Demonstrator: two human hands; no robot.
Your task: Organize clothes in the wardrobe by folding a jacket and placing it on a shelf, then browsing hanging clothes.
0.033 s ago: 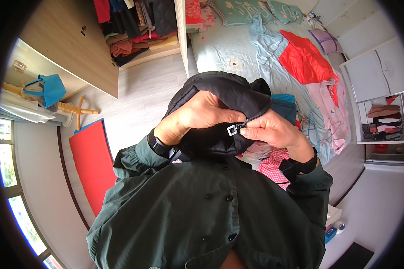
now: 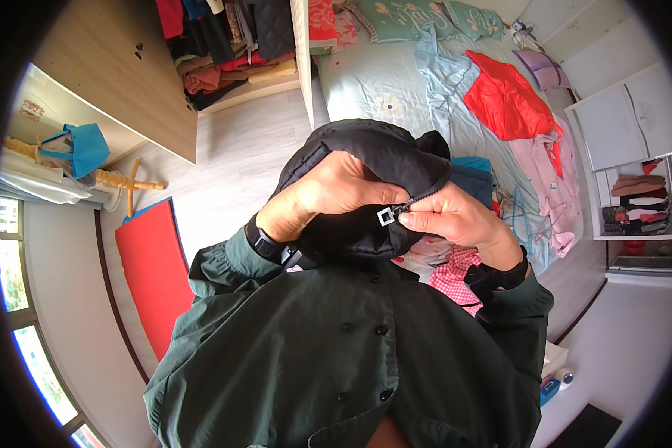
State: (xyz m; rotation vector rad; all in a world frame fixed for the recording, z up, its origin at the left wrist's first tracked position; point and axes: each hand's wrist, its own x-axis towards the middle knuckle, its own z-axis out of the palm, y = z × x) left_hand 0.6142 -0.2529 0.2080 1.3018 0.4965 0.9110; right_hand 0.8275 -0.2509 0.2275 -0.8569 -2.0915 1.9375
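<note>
A bunched black padded jacket (image 2: 366,138) is held up in front of my chest, its full shape hidden by the folds. My left hand (image 2: 340,187) is closed on its edge, thumb pressed along the cloth near the zipper (image 2: 418,200). Close beside it, my right hand (image 2: 452,213) pinches the zipper end between thumb and finger. A square silver zipper pull (image 2: 385,216) hangs just left of the right thumb tip. The fingers of my left hand are mostly hidden behind black fabric.
Beyond the jacket is a bed (image 2: 351,82) with a red garment (image 2: 504,97) and pink clothes (image 2: 549,164). An open wardrobe (image 2: 239,93) stands at far left. A red board (image 2: 153,269) lies on the floor at left; white cabinets (image 2: 612,119) line the right.
</note>
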